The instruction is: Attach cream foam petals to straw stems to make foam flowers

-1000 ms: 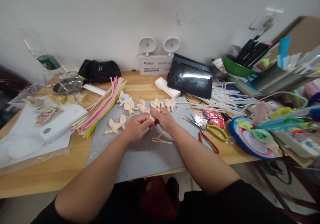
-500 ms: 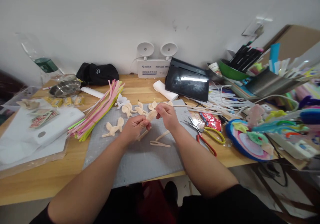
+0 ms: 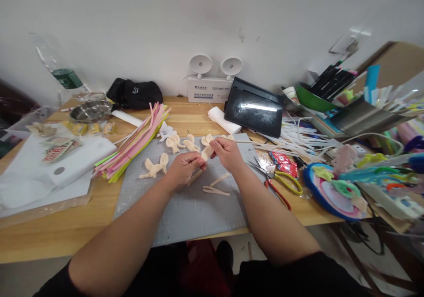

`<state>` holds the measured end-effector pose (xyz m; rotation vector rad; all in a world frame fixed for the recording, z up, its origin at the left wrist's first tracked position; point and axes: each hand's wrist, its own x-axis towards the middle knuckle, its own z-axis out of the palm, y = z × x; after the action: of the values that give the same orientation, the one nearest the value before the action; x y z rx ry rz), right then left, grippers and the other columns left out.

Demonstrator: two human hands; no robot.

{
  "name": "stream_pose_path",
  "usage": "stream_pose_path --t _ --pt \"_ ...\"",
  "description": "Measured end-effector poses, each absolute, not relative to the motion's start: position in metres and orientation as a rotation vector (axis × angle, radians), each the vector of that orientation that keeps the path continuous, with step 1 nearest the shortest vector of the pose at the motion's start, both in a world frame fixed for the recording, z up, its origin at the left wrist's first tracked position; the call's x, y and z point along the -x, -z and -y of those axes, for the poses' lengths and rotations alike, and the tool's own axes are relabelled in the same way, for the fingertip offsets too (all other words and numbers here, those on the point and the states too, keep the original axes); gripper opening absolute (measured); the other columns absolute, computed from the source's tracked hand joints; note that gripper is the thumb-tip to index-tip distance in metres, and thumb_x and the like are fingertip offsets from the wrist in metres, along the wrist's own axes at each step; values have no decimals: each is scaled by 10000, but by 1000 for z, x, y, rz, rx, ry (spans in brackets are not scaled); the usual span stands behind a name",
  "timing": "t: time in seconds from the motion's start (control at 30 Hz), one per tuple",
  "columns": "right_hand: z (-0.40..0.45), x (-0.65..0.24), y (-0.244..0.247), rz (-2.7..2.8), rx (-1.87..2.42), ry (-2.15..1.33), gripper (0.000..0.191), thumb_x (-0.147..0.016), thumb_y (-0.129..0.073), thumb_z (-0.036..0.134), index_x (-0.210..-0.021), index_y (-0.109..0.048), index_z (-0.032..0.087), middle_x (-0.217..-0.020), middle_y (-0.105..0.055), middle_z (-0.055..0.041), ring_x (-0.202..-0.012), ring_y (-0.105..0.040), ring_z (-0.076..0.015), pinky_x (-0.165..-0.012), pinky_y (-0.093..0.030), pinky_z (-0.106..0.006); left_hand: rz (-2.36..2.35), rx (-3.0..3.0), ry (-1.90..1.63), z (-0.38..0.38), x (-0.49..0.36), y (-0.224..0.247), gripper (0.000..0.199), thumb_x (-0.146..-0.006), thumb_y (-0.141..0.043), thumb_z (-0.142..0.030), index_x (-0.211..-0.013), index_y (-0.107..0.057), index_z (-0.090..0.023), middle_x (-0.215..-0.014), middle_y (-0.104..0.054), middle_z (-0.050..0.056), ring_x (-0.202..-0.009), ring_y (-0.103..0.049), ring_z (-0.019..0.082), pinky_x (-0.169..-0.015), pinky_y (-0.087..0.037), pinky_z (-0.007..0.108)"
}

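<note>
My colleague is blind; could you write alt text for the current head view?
A person's left hand and right hand pinch a cream, fuzzy, elongated piece over a gray rectangular mat, where curled cream fuzzy shapes lie. Pink and yellow-green fuzzy strips lie in a bundle to the left; metal tools with yellow and red handles lie to the right.

Bare near mat (image 3: pixel 195 222), cream strips (image 3: pixel 225 193) beyond

Matt cream piece (image 3: pixel 207 153), shiny metal bowl (image 3: pixel 92 111), wooden table (image 3: pixel 62 219)
</note>
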<state>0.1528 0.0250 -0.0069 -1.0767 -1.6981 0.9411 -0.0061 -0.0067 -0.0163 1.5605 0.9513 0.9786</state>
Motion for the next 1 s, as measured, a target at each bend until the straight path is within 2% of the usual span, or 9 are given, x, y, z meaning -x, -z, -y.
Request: stream_pose_path --t 0.17,0.3,0.47,0.7,0.77,0.9,1.0 --pt "-24 -150 11 1574 1063 -1012 359 -782 -459 443 -555 -496 168 -435 -488 33 -417 -445 -78 -437 -334 -207 -930 -1558 -966 8 5 15 260 -764 -488 -342 -632 -597 -146 -640 -592 8 -654 -514 117 -665 -372 246" --pt "-25 -153 10 1602 1068 -980 357 -773 -475 441 -548 -509 166 -470 -513 19 -456 -466 -86 -471 -359 -218 -981 -1554 -949 7 5 16 283 -762 -489 -367 -621 -596 -146 -638 -595 12 -650 -519 120 -662 -378 248" --pt "-28 -154 8 1458 979 -1105 371 -789 -417 471 -633 -548 161 -510 -524 12 -485 -481 -89 -491 -399 -224 -1069 -1511 -997 5 5 19 277 -765 -486 -381 -637 -582 -155 -611 -597 2 -636 -523 121 -669 -387 253" --pt "-35 -153 13 1461 983 -1183 229 -703 -566 382 -660 -560 157 -553 -549 22 -499 -491 -77 -496 -401 -211 -1109 -1600 -949 4 6 16 270 -752 -497 -385 -650 -592 -155 -617 -605 4 -631 -533 126 -641 -396 251" --pt "-40 -158 16 1421 1039 -1116 226 -707 -557 380 -673 -567 157 -547 -545 25 -493 -480 -76 -493 -393 -211 -1268 -1565 -1117 1 12 11 252 -746 -503 -382 -672 -595 -160 -607 -592 -4 -587 -524 113 -596 -393 240" --pt "-43 -159 19 1525 1178 -975 207 -719 -536 354 -654 -575 162 -533 -536 29 -504 -468 -79 -506 -372 -212 -1450 -1188 -1945 -4 27 0 214 -785 -448 -331 -718 -572 -171 -589 -528 -23 -482 -469 76 -497 -372 226" --pt "-35 -140 19 1757 1269 -988 188 -712 -547 305 -592 -574 163 -518 -546 23 -491 -456 -78 -495 -345 -211 -1359 -1110 -2176 -5 32 -6 166 -780 -464 -270 -690 -566 -175 -564 -496 -28 -458 -445 67 -456 -354 226"
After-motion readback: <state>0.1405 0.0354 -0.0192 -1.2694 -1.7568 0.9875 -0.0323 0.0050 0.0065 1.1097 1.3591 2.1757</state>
